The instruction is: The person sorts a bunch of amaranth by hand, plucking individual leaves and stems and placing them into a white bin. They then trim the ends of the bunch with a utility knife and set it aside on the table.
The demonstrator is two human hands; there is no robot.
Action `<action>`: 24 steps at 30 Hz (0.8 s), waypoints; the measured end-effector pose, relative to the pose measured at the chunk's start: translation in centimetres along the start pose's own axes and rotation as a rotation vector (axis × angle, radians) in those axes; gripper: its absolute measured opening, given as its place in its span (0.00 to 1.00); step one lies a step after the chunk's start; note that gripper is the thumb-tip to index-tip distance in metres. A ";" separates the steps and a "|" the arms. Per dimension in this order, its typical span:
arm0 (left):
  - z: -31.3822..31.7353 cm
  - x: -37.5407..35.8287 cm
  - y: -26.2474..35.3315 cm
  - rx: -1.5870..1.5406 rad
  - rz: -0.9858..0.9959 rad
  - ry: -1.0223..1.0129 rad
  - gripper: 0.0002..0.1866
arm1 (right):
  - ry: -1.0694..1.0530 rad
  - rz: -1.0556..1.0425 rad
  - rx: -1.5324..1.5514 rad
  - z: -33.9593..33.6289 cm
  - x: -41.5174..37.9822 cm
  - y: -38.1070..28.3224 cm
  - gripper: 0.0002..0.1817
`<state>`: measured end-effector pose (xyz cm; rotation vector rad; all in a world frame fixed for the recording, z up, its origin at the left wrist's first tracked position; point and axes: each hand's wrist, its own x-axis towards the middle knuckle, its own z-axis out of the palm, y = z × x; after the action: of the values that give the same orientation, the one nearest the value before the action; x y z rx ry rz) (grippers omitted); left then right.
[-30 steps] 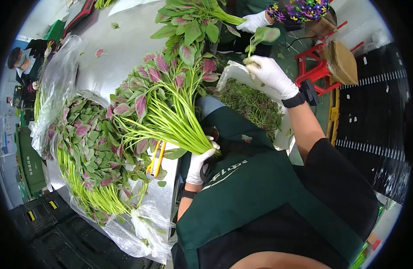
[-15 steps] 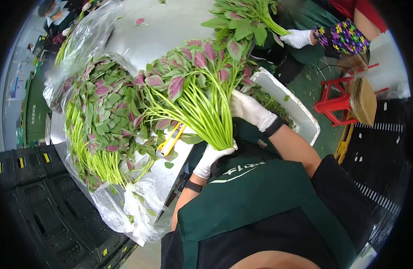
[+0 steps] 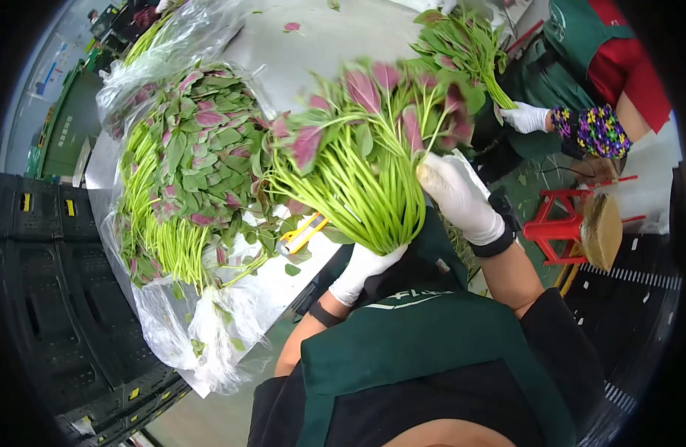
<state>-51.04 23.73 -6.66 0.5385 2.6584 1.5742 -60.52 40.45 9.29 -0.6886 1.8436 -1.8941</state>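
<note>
A large bunch of amaranth [image 3: 350, 175], with green stems and green-and-purple leaves, is held upright in front of my apron. My left hand [image 3: 367, 270], in a white glove, is closed around the stem ends at the bottom. Higher up, my gloved right hand [image 3: 466, 200] grips the bunch's right side, its fingertips partly hidden by stems. The upper leaves are blurred. Just left of the stems, a yellow utility knife [image 3: 305, 232] lies on the metal table [image 3: 283, 48]. Beside it rests a big pile of amaranth [image 3: 209, 141] on clear plastic bagging [image 3: 223, 335].
Across to the right, a co-worker's gloved hand [image 3: 527, 118] holds another amaranth bunch [image 3: 466, 56]. A red stool [image 3: 555, 227] stands on the floor at right. Black crates [image 3: 52, 298] line the left. Part of a white bin [image 3: 477, 281] shows behind my right forearm.
The bunch and both hands sit slightly farther right in view, and the leaf tops have spread and shifted. My right hand has turned more upright. The view itself has shifted a little.
</note>
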 end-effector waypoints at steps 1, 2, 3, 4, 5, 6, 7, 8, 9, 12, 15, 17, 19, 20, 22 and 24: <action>-0.6 0.2 0.9 -0.334 -0.155 0.014 0.21 | -0.023 -0.116 0.020 1.1 0.7 -2.1 0.24; -0.5 0.4 1.2 -0.241 -0.125 0.066 0.21 | -0.002 -0.135 0.011 1.6 1.2 -2.2 0.24; 0.1 0.6 1.6 -0.149 -0.097 0.117 0.21 | 0.019 -0.152 0.002 1.8 1.8 -2.3 0.24; 0.3 0.9 1.9 -0.058 -0.070 0.167 0.21 | 0.040 -0.168 -0.007 1.9 2.3 -2.2 0.24; -0.1 1.1 2.9 -0.031 -0.076 0.141 0.20 | 0.116 -0.147 -0.120 1.6 3.1 -1.0 0.24; 0.3 0.7 2.3 -0.236 -0.180 0.129 0.19 | 0.100 -0.065 -0.244 0.9 3.8 0.9 0.24; 1.2 0.1 1.3 -0.442 -0.282 0.114 0.17 | 0.085 0.018 -0.368 -0.2 4.3 3.1 0.25; 1.8 -0.4 0.5 -0.647 -0.380 0.096 0.15 | 0.070 0.099 -0.492 -1.0 4.4 4.4 0.26; 2.3 -1.2 0.4 -0.841 -0.623 0.055 0.14 | 0.060 0.284 -0.919 -1.1 4.1 4.7 0.20; 4.1 -2.8 -2.1 -0.872 -0.670 0.099 0.13 | 0.072 0.318 -1.085 -1.1 1.9 5.2 0.21; 3.9 -2.2 -2.0 -0.860 -0.669 0.063 0.15 | 0.063 0.352 -0.781 -1.9 0.2 6.9 0.17; 3.9 -1.9 -2.2 -0.828 -0.637 0.130 0.17 | 0.081 0.315 -0.686 -2.1 -0.5 8.0 0.15; 4.2 -2.1 -3.5 -0.695 -0.625 0.146 0.19 | 0.087 0.287 -0.710 -1.9 -0.8 8.3 0.16; 4.7 -2.3 -5.1 -0.582 -0.624 0.128 0.20 | 0.091 0.276 -0.721 -1.8 -0.9 8.4 0.16; 4.8 -2.4 -6.2 -0.455 -0.593 0.087 0.22 | 0.065 0.320 -0.763 -1.6 -0.8 8.6 0.19; 4.3 -2.3 -6.2 -0.429 -0.538 0.043 0.24 | 0.031 0.378 -0.831 -1.4 -0.6 9.1 0.21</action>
<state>-49.91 24.02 -14.42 -0.2097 2.1147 1.8745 -61.32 41.54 0.20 -0.4834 2.5571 -0.8693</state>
